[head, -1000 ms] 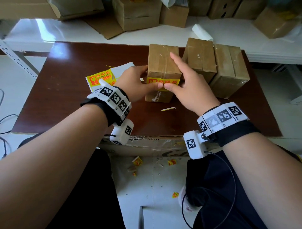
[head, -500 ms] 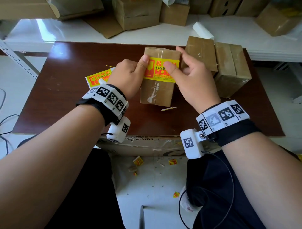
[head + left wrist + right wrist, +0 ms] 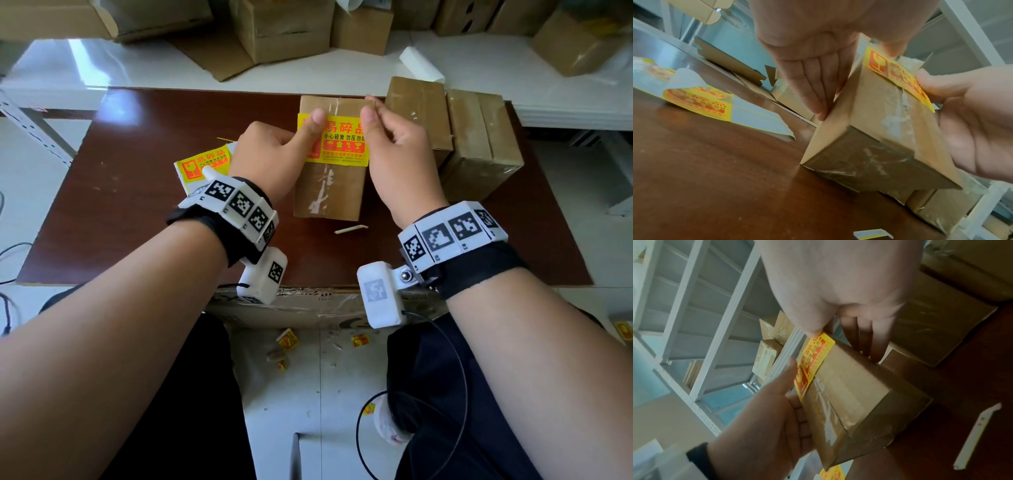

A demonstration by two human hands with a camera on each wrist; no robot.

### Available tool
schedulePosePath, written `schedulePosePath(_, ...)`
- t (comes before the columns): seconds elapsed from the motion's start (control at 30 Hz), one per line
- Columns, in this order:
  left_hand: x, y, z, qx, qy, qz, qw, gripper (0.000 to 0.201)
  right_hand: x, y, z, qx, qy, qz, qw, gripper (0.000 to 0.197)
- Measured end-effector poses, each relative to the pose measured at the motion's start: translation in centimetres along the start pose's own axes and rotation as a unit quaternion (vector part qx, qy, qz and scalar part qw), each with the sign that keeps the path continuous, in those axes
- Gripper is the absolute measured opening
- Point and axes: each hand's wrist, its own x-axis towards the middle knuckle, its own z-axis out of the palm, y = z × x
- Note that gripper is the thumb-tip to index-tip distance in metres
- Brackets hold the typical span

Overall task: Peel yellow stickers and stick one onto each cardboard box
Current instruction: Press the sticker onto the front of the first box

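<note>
A taped cardboard box [image 3: 329, 192] is tipped up on the brown table [image 3: 137, 222], held between both hands. A yellow sticker [image 3: 342, 144] with red print lies across its upper face. My left hand [image 3: 301, 137] grips the box's left side, thumb pressing the sticker's left end, fingers [image 3: 818, 84] flat along the side. My right hand [image 3: 371, 113] grips the right side, thumb on the sticker's right end [image 3: 813, 358]. The sticker sheet [image 3: 205, 164] lies to the left, one backing corner curled up [image 3: 701, 100].
Two more taped boxes [image 3: 421, 113] [image 3: 479, 147] stand side by side just right of the held one. A thin paper strip [image 3: 351, 229] lies on the table in front. More cartons crowd the white shelf [image 3: 102, 68] behind. Sticker scraps [image 3: 287, 339] litter the floor.
The box was tipped up from lying flat, bringing the stickered face toward me. Both thumbs slid apart from the sticker's middle to its ends.
</note>
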Motion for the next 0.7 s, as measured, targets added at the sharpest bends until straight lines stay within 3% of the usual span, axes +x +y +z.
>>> schedulePosePath(0.27, 0.3, -0.1, 0.8, -0.103, 0.016, -0.058, 0.993, 0.072, 0.9, 0.6, 0.6, 0.051, -0.023, 0.017, 0.998, 0.056)
schedulePosePath(0.4, 0.9, -0.6, 0.1, -0.156, -0.044, -0.066, 0.985, 0.077, 1.5, 1.3, 0.1, 0.056, -0.059, 0.025, 0.996, 0.061)
schedulePosePath(0.57, 1.0, -0.8, -0.5, -0.235, -0.107, -0.04, 0.965, 0.026, 2.2, 2.3, -0.8, 0.076, -0.137, 0.073, 0.985, 0.075)
schedulePosePath(0.7, 1.0, -0.7, -1.4, -0.245, -0.154, -0.024, 0.957, 0.026, 2.0, 2.1, -1.4, 0.141, -0.184, 0.096, 0.968, 0.071)
